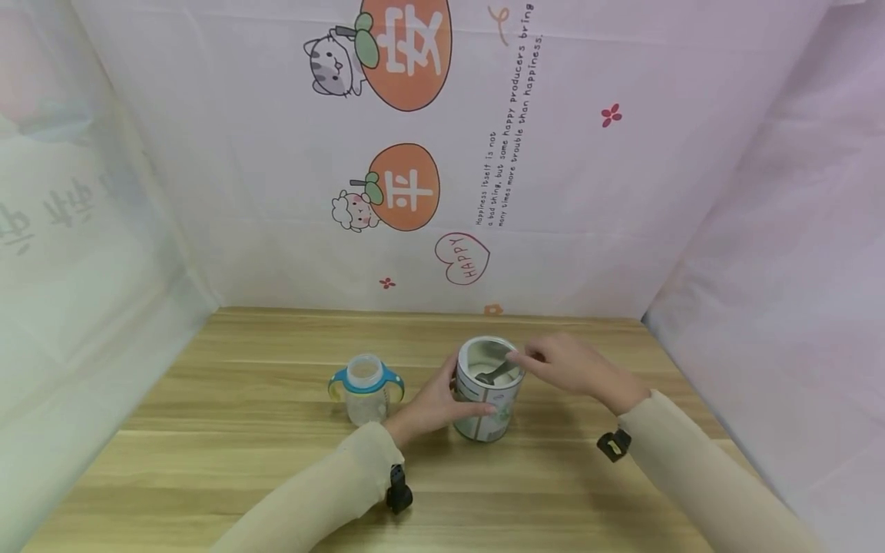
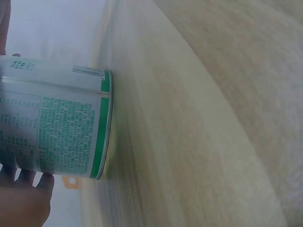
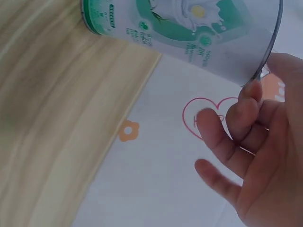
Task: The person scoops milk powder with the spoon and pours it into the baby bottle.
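Can [image 1: 487,394] on wood-grained table [image 1: 525,491], printed backdrop [image 1: 567,207]

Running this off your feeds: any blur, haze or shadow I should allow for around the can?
Head view: even, diffuse light, soft shadows on the wooden table, powder can and dark scoop clear enough; left wrist: hazy, with the small green print too soft to read; right wrist: slightly soft, fine label print smeared, right hand clearly outlined.
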`<state>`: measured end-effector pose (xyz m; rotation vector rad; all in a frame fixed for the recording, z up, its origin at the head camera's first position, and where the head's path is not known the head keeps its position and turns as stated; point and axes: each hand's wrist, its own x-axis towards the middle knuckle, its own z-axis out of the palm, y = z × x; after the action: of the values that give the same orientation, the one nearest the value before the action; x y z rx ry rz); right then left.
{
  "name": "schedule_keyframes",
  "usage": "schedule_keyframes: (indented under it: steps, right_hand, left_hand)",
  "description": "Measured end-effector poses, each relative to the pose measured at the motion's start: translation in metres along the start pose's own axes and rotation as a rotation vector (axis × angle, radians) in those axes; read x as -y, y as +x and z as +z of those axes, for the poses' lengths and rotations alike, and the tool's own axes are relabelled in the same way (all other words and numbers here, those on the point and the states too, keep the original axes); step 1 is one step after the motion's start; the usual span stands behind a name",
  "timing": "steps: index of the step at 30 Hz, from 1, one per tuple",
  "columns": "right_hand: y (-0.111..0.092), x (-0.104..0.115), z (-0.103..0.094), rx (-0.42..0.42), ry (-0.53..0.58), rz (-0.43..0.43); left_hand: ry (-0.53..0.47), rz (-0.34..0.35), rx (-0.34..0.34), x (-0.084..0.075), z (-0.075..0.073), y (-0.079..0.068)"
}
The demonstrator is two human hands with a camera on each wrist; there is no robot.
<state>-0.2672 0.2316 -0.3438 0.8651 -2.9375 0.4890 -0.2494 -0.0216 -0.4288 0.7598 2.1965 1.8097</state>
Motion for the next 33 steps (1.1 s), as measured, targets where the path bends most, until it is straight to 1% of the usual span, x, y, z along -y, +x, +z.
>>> schedule_keyframes:
  steps: [5, 8, 11, 16, 21, 23, 29, 33]
  right_hand:
    - [0.009, 0.007, -0.003, 0.038, -0.105, -0.009]
    - [0.012, 0.009, -0.004, 0.060, -0.117, -0.004]
    - [0.013, 0.010, -0.005, 0.071, -0.123, 0.006]
    - [0.013, 0.012, -0.006, 0.061, -0.107, 0.010]
    - [0.016, 0.014, -0.007, -0.008, -0.110, -0.036]
    - [0.017, 0.015, -0.008, -0.025, -0.110, -0.039]
    - [0.019, 0.014, -0.007, 0.035, -0.097, 0.042]
    - [0.020, 0.015, -0.006, 0.039, -0.056, 0.051]
  left_hand:
    - [-0.001, -0.003, -0.013, 0.021, 0.002, 0.007]
    - [0.006, 0.004, -0.019, 0.026, 0.002, 0.008]
    - [0.005, 0.004, -0.021, 0.027, 0.003, 0.008]
    - [0.005, -0.004, -0.024, 0.026, 0.003, 0.007]
    - [0.006, 0.019, -0.019, 0.027, 0.003, 0.009]
    - [0.002, 0.028, -0.015, 0.027, 0.002, 0.010]
    - [0.004, 0.019, -0.017, 0.028, 0.002, 0.011]
    - [-0.001, 0.010, -0.019, 0.029, 0.003, 0.011]
